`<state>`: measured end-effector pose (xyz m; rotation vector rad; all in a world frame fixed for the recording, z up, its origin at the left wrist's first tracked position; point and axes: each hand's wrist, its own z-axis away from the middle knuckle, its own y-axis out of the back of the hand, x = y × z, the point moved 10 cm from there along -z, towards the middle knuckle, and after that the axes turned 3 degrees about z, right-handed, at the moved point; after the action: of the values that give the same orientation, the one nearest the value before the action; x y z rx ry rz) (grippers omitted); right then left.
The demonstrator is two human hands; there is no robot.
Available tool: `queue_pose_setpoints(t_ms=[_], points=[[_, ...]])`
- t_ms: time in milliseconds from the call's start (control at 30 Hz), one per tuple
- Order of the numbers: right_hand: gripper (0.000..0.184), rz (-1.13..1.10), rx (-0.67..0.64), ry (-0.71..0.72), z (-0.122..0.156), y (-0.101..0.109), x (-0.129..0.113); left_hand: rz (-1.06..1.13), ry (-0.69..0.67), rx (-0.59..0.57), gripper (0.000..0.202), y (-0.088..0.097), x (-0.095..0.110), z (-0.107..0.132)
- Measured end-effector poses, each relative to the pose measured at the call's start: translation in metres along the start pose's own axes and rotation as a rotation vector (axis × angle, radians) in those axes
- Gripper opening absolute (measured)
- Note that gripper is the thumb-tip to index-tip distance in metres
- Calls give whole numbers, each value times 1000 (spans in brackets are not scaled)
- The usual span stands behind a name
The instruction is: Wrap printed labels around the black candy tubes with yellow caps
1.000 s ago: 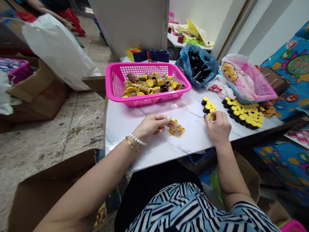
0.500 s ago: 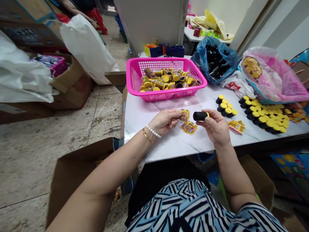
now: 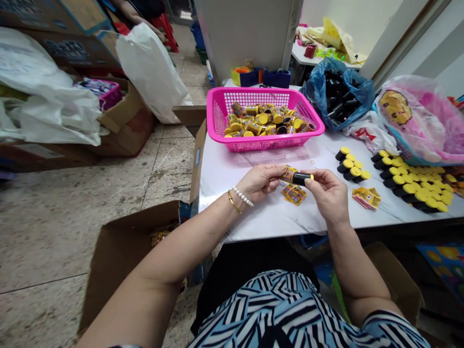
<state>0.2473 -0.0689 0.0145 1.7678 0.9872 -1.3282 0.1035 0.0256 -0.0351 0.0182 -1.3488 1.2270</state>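
My left hand [image 3: 266,181] pinches a yellow printed sleeve label [image 3: 289,174] by its left end. In my right hand [image 3: 328,193] is a small black bottle with a yellow cap [image 3: 301,179], lying sideways with the cap to the right. The bottle's black end meets the label's right side; whether it is inside the label I cannot tell. Just below, several loose yellow labels [image 3: 295,194] lie on the white table [image 3: 268,222]. To the right of my right hand is a small stack of labels [image 3: 367,198].
A pink basket [image 3: 266,142] of labelled yellow-capped bottles stands at the back. Beside it is a blue plastic bag [image 3: 339,96] of black bottles. Black bottles with yellow caps [image 3: 413,181] stand in rows at right. An open cardboard box [image 3: 126,261] is below left.
My hands have come together, bringing the bottle's black end against the label. The camera view has shifted left, so the table things appear further right.
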Motion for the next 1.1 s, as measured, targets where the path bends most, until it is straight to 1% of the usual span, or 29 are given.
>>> queue_pose_setpoints(t_ms=[100, 200, 333, 433, 500, 600, 633, 667, 733, 767, 800, 833, 933, 1000, 1033, 1100], points=[[28, -57, -7, -64, -3, -5, 8, -20, -13, -6, 19, -1, 1, 1], [32, -111, 17, -79, -3, -7, 13, -20, -1, -7, 20, -1, 1, 2], [31, -67, 35, -11, 0, -10, 8, -38, 14, -3, 24, -1, 0, 2], [31, 0, 73, 60, 3, -6, 2, -83, -16, 10, 28, 2, 2, 2], [31, 13, 87, 95, 4, -3, -1, -153, -75, 35, 31, 6, 8, 1], [33, -18, 56, 138, 4, -2, -6, -287, -269, 120, 39, 15, 29, 5], [33, -26, 27, 147, 2, -3, -8, -322, -331, 117, 45, 14, 36, 6], [34, -28, -13, 154, 0, -5, -10, -347, -372, 79, 52, 10, 40, 7], [35, -3, -109, 185, -7, -14, -19, -370, -381, -73, 62, -5, 41, 8], [35, 26, -154, 220, -13, -20, -26, -370, -368, -146, 62, -11, 40, 8], [34, 68, -194, 272, -19, -26, -35, -365, -363, -189, 60, -15, 40, 9], [33, 121, -231, 341, -26, -33, -45, -357, -372, -201, 56, -15, 43, 10], [28, 289, -354, 580, -43, -60, -74, -322, -416, -145, 51, -3, 57, 11], [26, 356, -410, 721, -49, -74, -84, -281, -405, -121, 51, 8, 63, 10], [26, 371, -407, 771, -51, -77, -86, -256, -384, -120, 53, 12, 65, 8], [30, 372, -351, 821, -55, -76, -84, -220, -338, -108, 55, 20, 65, 5]])
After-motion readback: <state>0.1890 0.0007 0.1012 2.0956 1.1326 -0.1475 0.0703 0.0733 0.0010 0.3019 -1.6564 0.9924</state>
